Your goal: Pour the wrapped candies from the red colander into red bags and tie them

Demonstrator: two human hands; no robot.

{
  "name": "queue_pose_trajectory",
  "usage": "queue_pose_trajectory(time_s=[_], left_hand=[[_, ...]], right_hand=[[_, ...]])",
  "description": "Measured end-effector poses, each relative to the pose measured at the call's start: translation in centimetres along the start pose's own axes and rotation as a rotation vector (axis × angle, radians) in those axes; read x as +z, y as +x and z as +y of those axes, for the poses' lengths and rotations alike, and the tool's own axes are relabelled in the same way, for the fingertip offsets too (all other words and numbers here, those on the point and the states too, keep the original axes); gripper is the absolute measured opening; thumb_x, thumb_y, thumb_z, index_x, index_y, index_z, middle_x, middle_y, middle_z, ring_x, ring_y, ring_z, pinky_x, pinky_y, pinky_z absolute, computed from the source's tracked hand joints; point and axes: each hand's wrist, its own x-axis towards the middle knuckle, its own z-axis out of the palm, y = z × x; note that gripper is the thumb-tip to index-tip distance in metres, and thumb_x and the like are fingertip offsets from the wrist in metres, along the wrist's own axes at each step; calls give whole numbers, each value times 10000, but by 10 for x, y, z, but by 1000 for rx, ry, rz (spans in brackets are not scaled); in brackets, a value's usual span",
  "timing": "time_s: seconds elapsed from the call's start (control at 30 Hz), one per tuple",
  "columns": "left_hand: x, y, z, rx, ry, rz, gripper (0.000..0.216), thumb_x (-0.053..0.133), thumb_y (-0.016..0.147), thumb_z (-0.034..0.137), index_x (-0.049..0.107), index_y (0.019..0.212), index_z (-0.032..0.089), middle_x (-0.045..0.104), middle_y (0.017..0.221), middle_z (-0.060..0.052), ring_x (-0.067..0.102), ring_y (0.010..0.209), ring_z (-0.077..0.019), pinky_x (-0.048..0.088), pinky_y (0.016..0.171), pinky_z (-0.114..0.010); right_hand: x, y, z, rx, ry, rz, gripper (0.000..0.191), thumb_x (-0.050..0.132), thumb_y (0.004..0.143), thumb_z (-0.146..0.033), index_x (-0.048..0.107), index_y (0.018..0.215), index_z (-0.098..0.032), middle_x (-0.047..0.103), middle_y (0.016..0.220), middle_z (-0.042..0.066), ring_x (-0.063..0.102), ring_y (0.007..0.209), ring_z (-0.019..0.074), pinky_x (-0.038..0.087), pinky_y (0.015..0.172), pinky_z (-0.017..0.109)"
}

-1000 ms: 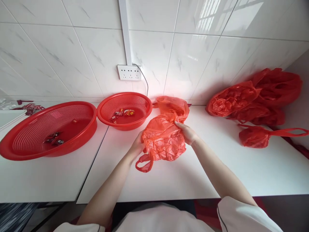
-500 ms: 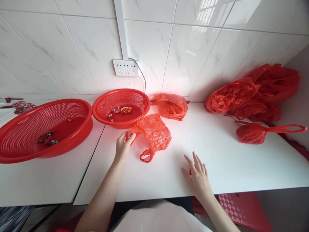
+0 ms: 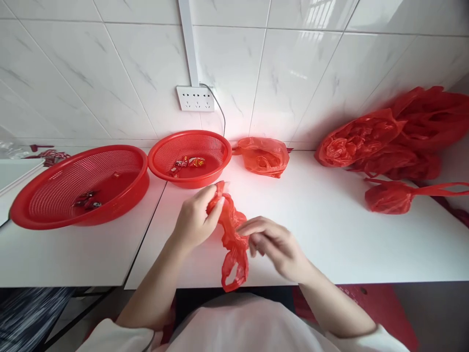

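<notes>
A crumpled red plastic bag hangs over the white table in front of me, its looped handle dangling at the lower end. My left hand is closed on the bag's upper end, pinching it between thumb and fingers. From the right, my right hand reaches to the bag's side with the index finger stretched out and others bent. Its fingertips are at or against the plastic; slight blur hides whether they touch. Behind the bag stands a small red basket with several wrapped pieces inside.
A larger red basket with a few wrapped pieces stands to the left. Another red bag lies by the wall. Stuffed red bags are piled at right, near a small tied bag. A power strip is on the wall.
My left hand has lifted the bag and drawn it nearer, gathering it into a narrower shape. My right hand has moved left from the table to the bag.
</notes>
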Motion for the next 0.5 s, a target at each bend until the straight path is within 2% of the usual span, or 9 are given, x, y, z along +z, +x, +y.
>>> queue_pose_trajectory(time_s=[0.03, 0.1, 0.17, 0.23, 0.3, 0.37, 0.43, 0.47, 0.5], left_hand=[[-4, 1, 5, 35, 23, -18, 180, 520, 885, 193, 639, 1021, 192, 704, 967, -58, 653, 813, -159, 507, 752, -257], [-14, 2, 7, 29, 38, -1, 144, 529, 883, 195, 646, 966, 191, 709, 977, -53, 657, 847, -166, 501, 755, -253], [-29, -2, -3, -74, 59, 44, 118, 556, 875, 233, 659, 916, 193, 709, 934, -36, 652, 826, -165, 496, 728, -247], [-45, -8, -19, -212, 103, 47, 132, 574, 865, 291, 669, 861, 198, 684, 796, -8, 627, 722, -154, 481, 650, -240], [-59, -16, -32, -309, 174, 32, 162, 579, 856, 343, 674, 858, 212, 633, 682, 11, 576, 613, -145, 458, 580, -244], [-69, -24, -29, -305, 285, 85, 198, 617, 817, 353, 666, 963, 230, 657, 796, -12, 595, 700, -181, 487, 653, -287], [-70, -29, -11, -189, 377, 164, 325, 645, 779, 309, 625, 1096, 241, 640, 1054, -64, 594, 955, -254, 487, 840, -372], [-67, -31, 1, -105, 389, 172, 341, 629, 780, 273, 615, 1120, 249, 620, 1104, -77, 574, 1029, -274, 470, 895, -400], [-62, -30, 12, -38, 367, 78, 323, 585, 798, 234, 617, 1117, 267, 619, 1103, -73, 575, 1033, -270, 467, 904, -398]], right_hand=[[3, 10, -13, -35, -105, -115, 375, 348, 946, -123, 524, 1245, -265, 596, 1178, 71, 623, 789, 125, 506, 704, 281], [3, 28, -25, 11, -426, -258, 472, 352, 894, -46, 486, 1304, -236, 626, 1139, 88, 638, 826, 157, 487, 699, 287], [-5, 44, -17, 170, -785, -324, 418, 381, 846, -17, 572, 1181, -179, 671, 983, 97, 645, 751, 187, 454, 639, 293], [-19, 58, 0, 303, -1003, -391, 240, 430, 850, -76, 638, 927, -167, 671, 803, 83, 622, 660, 197, 403, 576, 287], [-32, 69, 18, 304, -1018, -469, 271, 404, 911, -187, 606, 731, -188, 631, 679, 58, 573, 588, 178, 347, 533, 277], [-39, 77, 29, 240, -908, -510, 404, 331, 961, -279, 562, 639, -198, 583, 614, 34, 516, 539, 149, 311, 514, 274], [-41, 82, 33, 166, -793, -494, 467, 309, 974, -339, 542, 596, -195, 557, 600, 24, 485, 529, 134, 315, 519, 273], [-39, 85, 34, 119, -748, -475, 478, 320, 973, -360, 544, 585, -191, 563, 617, 26, 488, 546, 132, 332, 533, 272], [-38, 86, 33, 62, -710, -455, 481, 339, 969, -377, 554, 584, -187, 581, 653, 33, 504, 579, 135, 354, 556, 271]])
